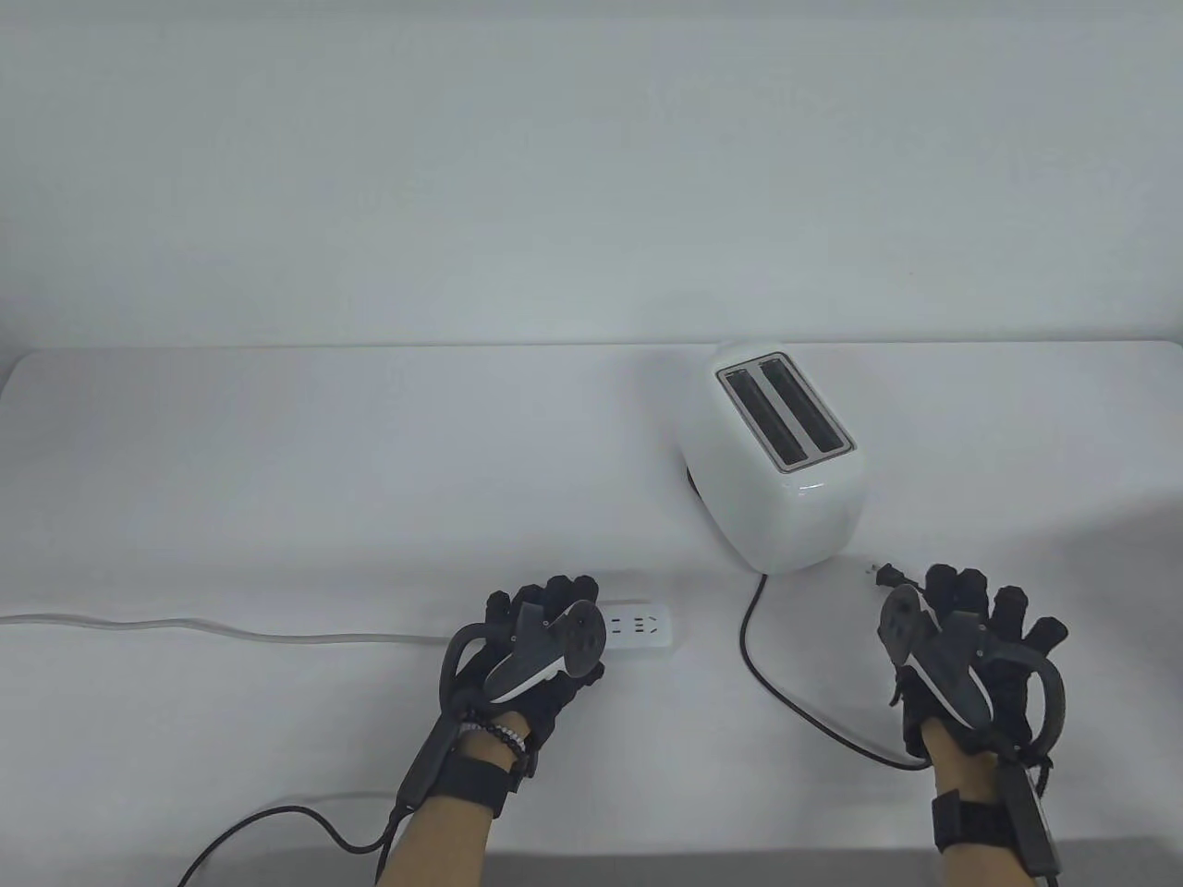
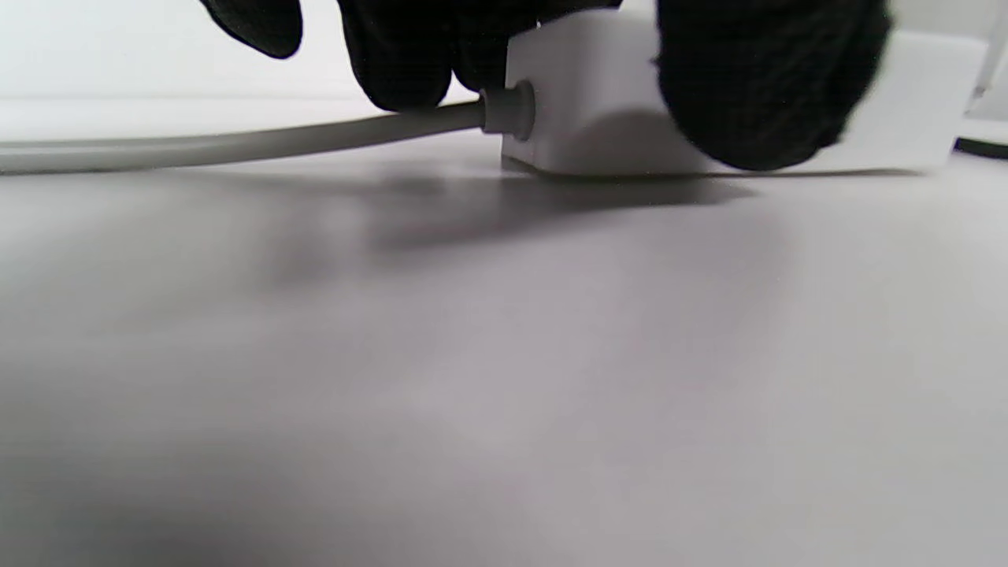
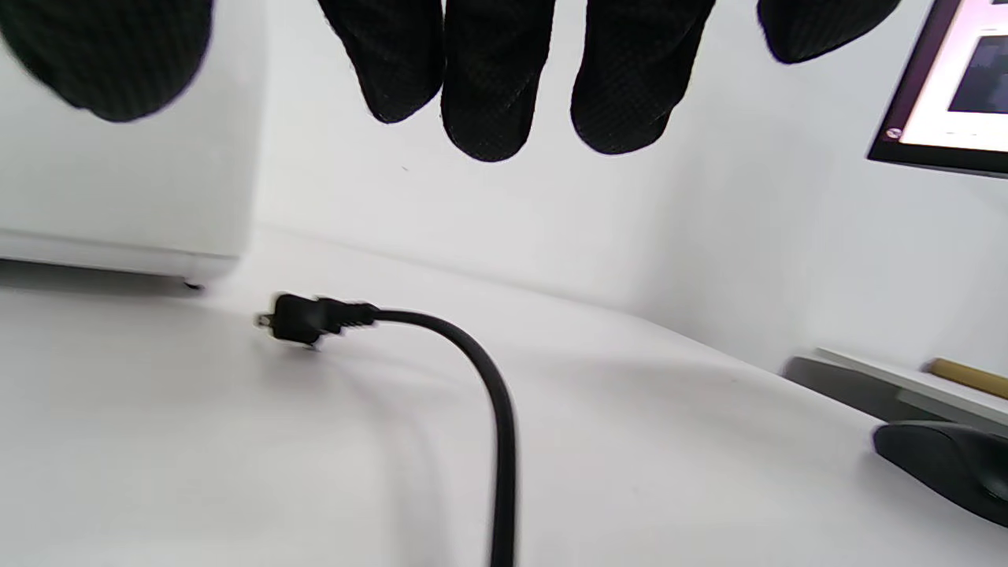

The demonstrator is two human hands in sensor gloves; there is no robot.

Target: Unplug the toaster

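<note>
The white toaster (image 1: pixel 776 462) stands at the table's middle right. Its black cord (image 1: pixel 750 647) loops forward, and its black plug (image 1: pixel 885 575) lies loose on the table, out of the white power strip (image 1: pixel 638 628). My left hand (image 1: pixel 545 605) grips the strip's left end; in the left wrist view its fingers (image 2: pixel 772 87) clamp the strip (image 2: pixel 591 102) where the grey cable (image 2: pixel 236 142) enters. My right hand (image 1: pixel 970 601) is open and empty just right of the plug. In the right wrist view its fingers (image 3: pixel 488 79) hang spread above the plug (image 3: pixel 295 319) without touching it.
The strip's grey cable (image 1: pixel 185 628) runs off the table's left edge. A black glove cable (image 1: pixel 277 822) lies at the front left. A monitor (image 3: pixel 953 87) and a black mouse (image 3: pixel 945 465) stand off to the right. A white wall backs the table.
</note>
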